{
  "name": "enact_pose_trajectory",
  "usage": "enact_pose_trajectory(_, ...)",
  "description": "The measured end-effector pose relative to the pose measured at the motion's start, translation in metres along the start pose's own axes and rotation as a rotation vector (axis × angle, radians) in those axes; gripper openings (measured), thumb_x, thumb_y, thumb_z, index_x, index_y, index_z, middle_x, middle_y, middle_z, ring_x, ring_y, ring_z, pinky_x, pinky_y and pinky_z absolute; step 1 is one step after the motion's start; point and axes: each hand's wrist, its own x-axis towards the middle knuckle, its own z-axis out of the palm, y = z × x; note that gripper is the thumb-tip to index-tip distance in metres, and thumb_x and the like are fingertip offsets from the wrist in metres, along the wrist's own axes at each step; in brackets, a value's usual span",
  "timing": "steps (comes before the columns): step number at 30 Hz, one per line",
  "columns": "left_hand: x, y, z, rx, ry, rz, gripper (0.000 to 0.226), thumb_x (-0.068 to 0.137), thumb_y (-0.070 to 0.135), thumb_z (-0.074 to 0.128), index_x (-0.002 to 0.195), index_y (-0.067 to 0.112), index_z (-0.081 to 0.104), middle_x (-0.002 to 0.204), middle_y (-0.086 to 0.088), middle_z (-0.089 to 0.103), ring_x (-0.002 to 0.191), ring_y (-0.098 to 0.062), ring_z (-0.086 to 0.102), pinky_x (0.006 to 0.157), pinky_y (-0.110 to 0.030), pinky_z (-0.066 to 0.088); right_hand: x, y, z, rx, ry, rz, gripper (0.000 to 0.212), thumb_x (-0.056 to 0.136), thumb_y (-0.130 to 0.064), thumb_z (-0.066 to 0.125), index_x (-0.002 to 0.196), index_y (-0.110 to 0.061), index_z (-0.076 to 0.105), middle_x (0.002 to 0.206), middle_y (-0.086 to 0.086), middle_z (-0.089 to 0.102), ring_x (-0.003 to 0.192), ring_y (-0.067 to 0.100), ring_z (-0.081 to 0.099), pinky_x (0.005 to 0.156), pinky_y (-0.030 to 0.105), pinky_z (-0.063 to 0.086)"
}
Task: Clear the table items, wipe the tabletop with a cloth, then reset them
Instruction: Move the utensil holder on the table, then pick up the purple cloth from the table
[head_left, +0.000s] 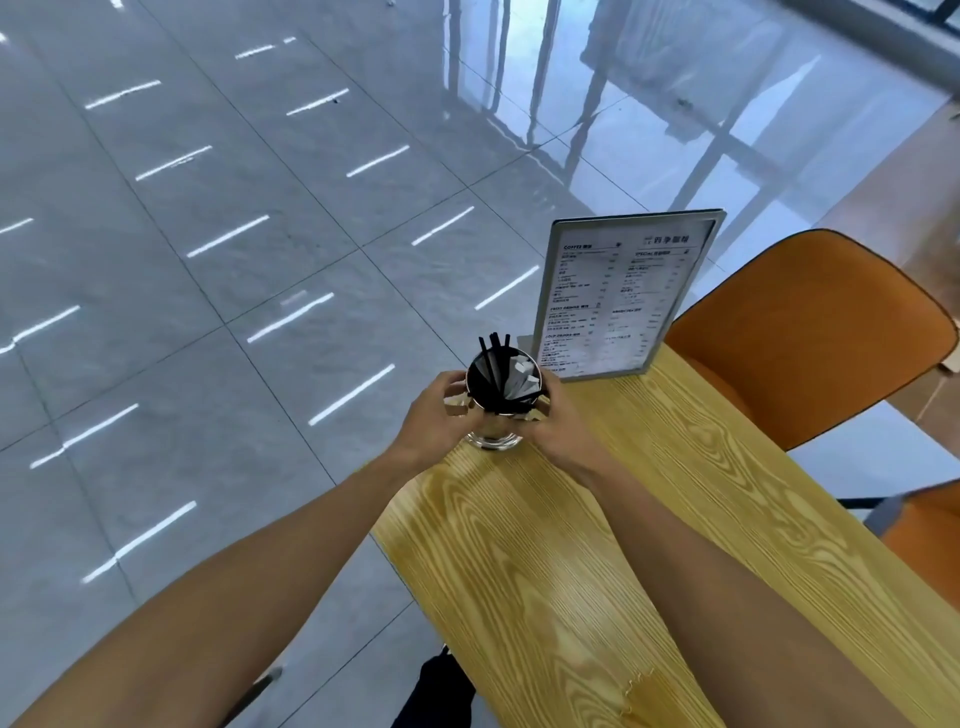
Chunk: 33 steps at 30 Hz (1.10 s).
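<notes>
Grip: As both hands curl round it, the left hand (434, 415) and the right hand (558, 423) hold the shiny metal cup of black stirrers and white packets (503, 382) from either side, fingers wrapped on its wall.
Place: The metal cup stands at the far left edge of the yellow wood-grain tabletop (597, 545), its base (491, 441) at or just past the rim; whether it rests there or is lifted cannot be told.
Neighbour: The grey-framed upright menu stand (623, 296) sits just beside it at the tabletop's far corner.
Risk, edge: A slack hold would likely send the cup over the rim to the grey tiled floor (208, 260), since little wood lies under it.
Risk, contents: A tilt could spill the loose stirrers and packets.
Risk, menu: A right-hand swing might knock the stand over.
Hidden: Fingers cover the cup's middle; the base is blurred; menu print is too small to read.
Cut off: The orange chair (810, 332) runs out of frame at right; no cloth is visible.
</notes>
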Motion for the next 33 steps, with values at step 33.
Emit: enact_pose_trajectory(33,-0.232,0.103,0.448,0.653,-0.767,0.557,0.071,0.094,0.050,0.063,0.152,0.015,0.040,0.155,-0.004,0.044,0.141,-0.025,0.042,0.113,-0.042,0.039,-0.479,0.211,-0.260,-0.465,0.757,0.434,0.064,0.096,-0.046,0.058,0.152,-0.021,0.039,0.155,0.006,0.044,0.145,0.027,0.033,0.117,0.051,0.029)
